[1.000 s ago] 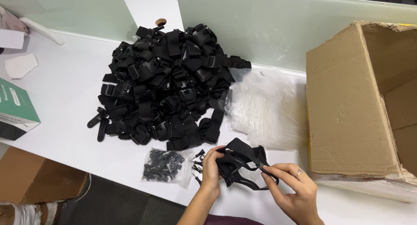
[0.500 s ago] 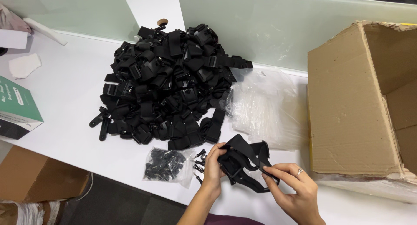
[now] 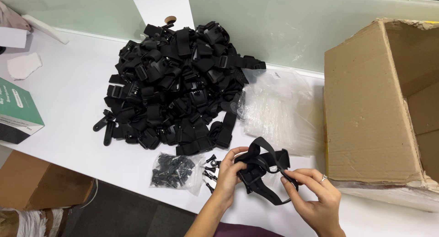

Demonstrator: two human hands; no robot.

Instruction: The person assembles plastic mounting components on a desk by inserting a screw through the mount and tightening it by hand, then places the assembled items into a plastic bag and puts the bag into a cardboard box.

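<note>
Our left hand (image 3: 228, 173) and right hand (image 3: 315, 198) both grasp one black webbing strap harness with a plastic mount (image 3: 263, 168), held just above the white bench (image 3: 68, 100), in front of the big heap of black strap harnesses (image 3: 176, 88). Compared with half a second ago, we have barely shifted; the strap loop stands slightly higher. Left of the harness lies a small clear bag of black screws (image 3: 176, 170); right of it stands an open brown cardboard box (image 3: 370, 113).
</note>
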